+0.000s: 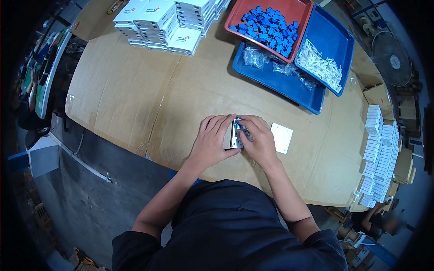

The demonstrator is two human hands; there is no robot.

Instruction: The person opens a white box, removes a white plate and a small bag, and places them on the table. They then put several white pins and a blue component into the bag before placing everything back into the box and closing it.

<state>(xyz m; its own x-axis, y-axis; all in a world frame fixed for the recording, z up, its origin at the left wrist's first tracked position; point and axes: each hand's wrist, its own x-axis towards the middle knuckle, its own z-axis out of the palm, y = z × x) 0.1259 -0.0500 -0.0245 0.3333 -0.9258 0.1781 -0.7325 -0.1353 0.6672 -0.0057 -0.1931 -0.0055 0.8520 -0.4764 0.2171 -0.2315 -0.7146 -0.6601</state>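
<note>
On the cardboard-covered table in front of me lies a small silvery, open box-like housing [236, 142] with circuit-like detail inside. My left hand [211, 141] is closed round its left side, thumb at the near edge. My right hand [259, 141] is curled over the right side, its fingertips pressed inside near the far end. A bit of blue [238, 127] shows beneath those fingertips; whether they pinch it is hidden. Just right of my right hand, a flat white square plate [282, 138] with small corner holes lies on the cardboard.
A red tray [231, 21] of blue parts and a blue tray [346, 49] of white strips overlap a lower blue tray [271, 86] with clear bags. White boxes [184, 41] are stacked far left; small white blocks [379, 153] line the right edge. A fan [394, 61] stands beyond.
</note>
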